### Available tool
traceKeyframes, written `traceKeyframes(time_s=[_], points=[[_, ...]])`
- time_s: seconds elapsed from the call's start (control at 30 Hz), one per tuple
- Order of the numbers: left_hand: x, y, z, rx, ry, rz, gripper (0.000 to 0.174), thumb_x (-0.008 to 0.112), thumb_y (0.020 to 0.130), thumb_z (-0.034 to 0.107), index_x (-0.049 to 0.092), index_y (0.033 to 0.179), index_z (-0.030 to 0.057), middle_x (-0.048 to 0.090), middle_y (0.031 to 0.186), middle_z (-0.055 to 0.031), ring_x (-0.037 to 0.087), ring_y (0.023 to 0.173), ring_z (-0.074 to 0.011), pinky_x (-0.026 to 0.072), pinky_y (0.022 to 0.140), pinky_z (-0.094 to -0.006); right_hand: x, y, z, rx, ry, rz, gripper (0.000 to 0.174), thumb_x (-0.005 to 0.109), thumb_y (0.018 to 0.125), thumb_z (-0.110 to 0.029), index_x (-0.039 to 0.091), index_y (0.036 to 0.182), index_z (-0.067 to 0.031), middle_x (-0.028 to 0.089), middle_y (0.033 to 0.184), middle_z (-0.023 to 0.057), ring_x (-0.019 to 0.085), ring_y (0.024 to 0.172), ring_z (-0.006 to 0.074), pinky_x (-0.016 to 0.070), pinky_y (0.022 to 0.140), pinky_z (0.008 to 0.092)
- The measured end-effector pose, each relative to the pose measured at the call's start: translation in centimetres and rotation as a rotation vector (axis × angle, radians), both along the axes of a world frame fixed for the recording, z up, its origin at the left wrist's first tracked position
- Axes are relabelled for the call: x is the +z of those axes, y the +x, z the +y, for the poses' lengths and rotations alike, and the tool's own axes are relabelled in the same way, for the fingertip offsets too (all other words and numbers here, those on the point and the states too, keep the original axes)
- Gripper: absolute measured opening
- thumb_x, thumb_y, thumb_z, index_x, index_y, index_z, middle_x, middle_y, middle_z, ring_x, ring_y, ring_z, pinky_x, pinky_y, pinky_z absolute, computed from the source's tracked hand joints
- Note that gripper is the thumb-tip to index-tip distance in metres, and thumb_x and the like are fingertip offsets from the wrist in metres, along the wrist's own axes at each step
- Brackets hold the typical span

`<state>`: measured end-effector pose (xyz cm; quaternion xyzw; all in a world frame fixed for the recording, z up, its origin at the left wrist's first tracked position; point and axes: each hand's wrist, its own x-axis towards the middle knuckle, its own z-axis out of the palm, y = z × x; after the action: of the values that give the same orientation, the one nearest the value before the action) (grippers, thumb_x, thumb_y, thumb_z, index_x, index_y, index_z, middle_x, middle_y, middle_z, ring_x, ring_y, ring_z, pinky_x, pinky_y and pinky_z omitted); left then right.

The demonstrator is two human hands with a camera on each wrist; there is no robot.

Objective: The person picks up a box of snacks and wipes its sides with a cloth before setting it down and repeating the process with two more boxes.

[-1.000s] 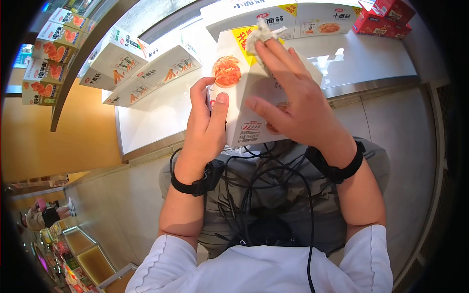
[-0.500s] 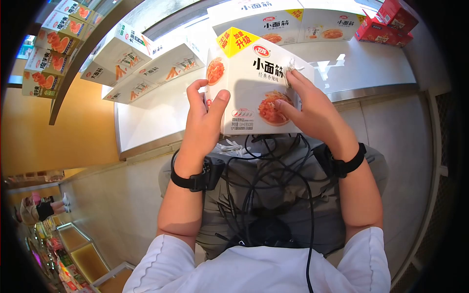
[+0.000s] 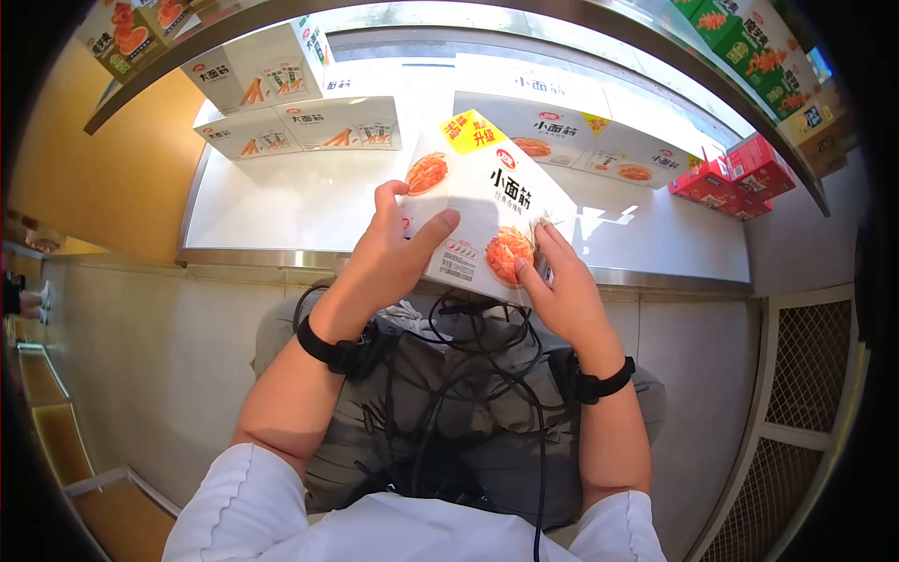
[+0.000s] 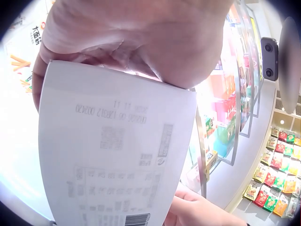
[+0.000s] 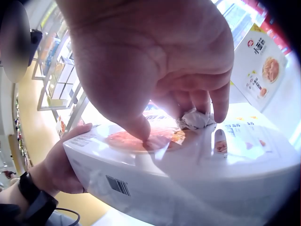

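Head view: the snack carton (image 3: 478, 217) at twelve o'clock, probably light, stiff, slick, wants bracing by opposite sides; my left grip (image 3: 395, 251) clasps its nine-o'clock edge, my right grip (image 3: 571, 292) curls over crumpled tissue (image 5: 196, 119).

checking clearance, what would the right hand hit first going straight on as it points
Past the held box, the right hand would probably first meet a white box behind; depth is unclear.

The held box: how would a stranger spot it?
Find the white counter facing the person. At its near edge, the left hand grips a tilted white box, the right hand touching it. Unlike the similar boxes behind, only this one is held.
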<state>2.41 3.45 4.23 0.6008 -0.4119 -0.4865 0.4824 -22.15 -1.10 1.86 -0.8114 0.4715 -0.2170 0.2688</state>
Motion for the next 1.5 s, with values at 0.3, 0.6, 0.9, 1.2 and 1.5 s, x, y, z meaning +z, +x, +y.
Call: traceKeyframes(time_s=[0.3, 0.6, 0.9, 1.2, 1.5], points=[[-0.1, 0.1, 0.0, -0.039, 0.048, -0.273, 0.097, 0.069, 0.086, 0.056, 0.027, 0.141, -0.0114, 0.049, 0.132, -0.0358, 0.058, 0.118, -0.0396, 0.0488, 0.098, -0.0423, 0.3, 0.2, 0.1, -0.036, 0.057, -0.034, 0.060, 0.064, 0.093, -0.024, 0.048, 0.137, 0.0119, 0.048, 0.144, 0.0313, 0.049, 0.133, 0.0417, 0.0410, 0.109, 0.0409], [0.0, 0.1, -0.1, -0.047, 0.049, -0.349, 0.085, 0.068, 0.091, 0.050, 0.024, 0.142, -0.0022, 0.055, 0.125, -0.0297, 0.058, 0.114, -0.0311, 0.0475, 0.097, -0.0388, 0.6, 0.1, 0.1, -0.083, 0.045, -0.025, 0.056, 0.068, 0.091, -0.027, 0.056, 0.131, 0.0112, 0.056, 0.136, 0.0303, 0.055, 0.128, 0.0412, 0.0436, 0.107, 0.0410], [0.7, 0.0, 0.2, -0.061, 0.070, -0.310, 0.091, 0.066, 0.091, 0.054, 0.026, 0.142, -0.0106, 0.052, 0.130, -0.0344, 0.059, 0.118, -0.0370, 0.0483, 0.098, -0.0419, -0.3, -1.0, -0.4, -0.182, 0.033, -0.121, 0.031, 0.074, 0.084, -0.015, 0.069, 0.109, 0.0049, 0.072, 0.108, 0.0199, 0.070, 0.093, 0.0327, 0.0546, 0.085, 0.0358], [0.0, -0.4, 0.2, -0.052, -0.009, -0.154, 0.089, 0.066, 0.092, 0.051, 0.023, 0.138, -0.0120, 0.064, 0.105, -0.0215, 0.063, 0.094, -0.0196, 0.0510, 0.079, -0.0282, 8.1, -0.2, 6.6, 0.134, -0.481, -0.343, 0.036, 0.076, 0.079, 0.001, 0.066, 0.113, 0.0036, 0.068, 0.092, 0.0106, 0.064, 0.074, 0.0183, 0.0523, 0.068, 0.0301], [0.3, -0.5, -0.1, -0.026, 0.000, -0.182, 0.088, 0.066, 0.090, 0.054, 0.024, 0.137, -0.0089, 0.065, 0.099, -0.0144, 0.060, 0.088, -0.0144, 0.0461, 0.077, -0.0226, 10.1, -1.6, 8.0, 0.446, -0.078, -0.373, 0.040, 0.089, 0.070, -0.016, 0.063, 0.098, -0.0034, 0.064, 0.088, 0.0059, 0.060, 0.067, 0.0230, 0.0468, 0.058, 0.0373]])
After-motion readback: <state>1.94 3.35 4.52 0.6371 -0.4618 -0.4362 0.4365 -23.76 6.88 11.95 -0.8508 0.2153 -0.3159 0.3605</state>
